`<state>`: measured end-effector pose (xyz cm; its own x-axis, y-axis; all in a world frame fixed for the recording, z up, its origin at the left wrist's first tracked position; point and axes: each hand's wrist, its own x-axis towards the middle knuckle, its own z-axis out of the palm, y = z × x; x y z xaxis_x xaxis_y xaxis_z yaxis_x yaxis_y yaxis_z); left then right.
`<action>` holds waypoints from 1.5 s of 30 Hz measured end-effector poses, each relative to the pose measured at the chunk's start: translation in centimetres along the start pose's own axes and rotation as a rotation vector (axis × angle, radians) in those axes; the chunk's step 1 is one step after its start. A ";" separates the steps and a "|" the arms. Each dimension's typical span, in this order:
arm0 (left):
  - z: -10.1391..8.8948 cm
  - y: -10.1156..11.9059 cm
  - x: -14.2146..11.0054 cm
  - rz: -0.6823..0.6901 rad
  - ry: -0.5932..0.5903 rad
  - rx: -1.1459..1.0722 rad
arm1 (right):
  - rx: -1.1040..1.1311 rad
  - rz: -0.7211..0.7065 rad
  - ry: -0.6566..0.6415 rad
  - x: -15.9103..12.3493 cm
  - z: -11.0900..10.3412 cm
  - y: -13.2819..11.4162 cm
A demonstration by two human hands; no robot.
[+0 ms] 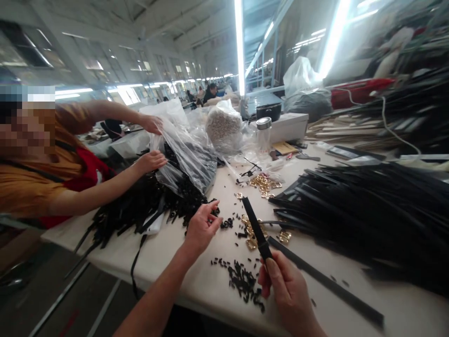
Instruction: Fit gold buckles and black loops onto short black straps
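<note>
My right hand (286,288) is closed on a black strap (253,217), pinched between thumb and fingers. The strap points up and away over the table, with a narrow band around it just beyond my fingers. My left hand (203,228) hovers at the edge of a pile of small black loops (187,199), fingers apart and partly stretched out. I see nothing held in it. Gold buckles (249,236) lie behind the held strap. Nearer to me, small black pieces (243,281) are scattered on the table between my hands.
At left a co-worker's hands (152,159) hold a clear plastic bag (189,159) over black straps. A large heap of black straps (336,210) covers the right side, with a single strap (329,283) before it. Farther back stand a lidded jar (264,133) and a bag of beige pieces (223,124).
</note>
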<state>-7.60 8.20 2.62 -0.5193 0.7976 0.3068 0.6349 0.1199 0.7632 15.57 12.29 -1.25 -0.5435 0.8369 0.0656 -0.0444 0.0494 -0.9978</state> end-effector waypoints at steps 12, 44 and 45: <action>-4.3 -2.6 0.2 -0.021 0.208 0.064 | -0.052 0.017 0.037 -0.1 0.2 0.2; 0.7 -6.0 3.8 0.113 0.123 0.354 | 0.052 0.027 0.005 -0.2 0.1 0.1; -0.1 -6.0 4.6 0.091 0.177 0.379 | 0.058 0.039 0.011 -0.3 0.1 0.0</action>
<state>-13.90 11.07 -0.49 -0.5203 0.7052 0.4816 0.8310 0.2884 0.4756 15.61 11.98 -1.24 -0.5363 0.8436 0.0259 -0.0722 -0.0153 -0.9973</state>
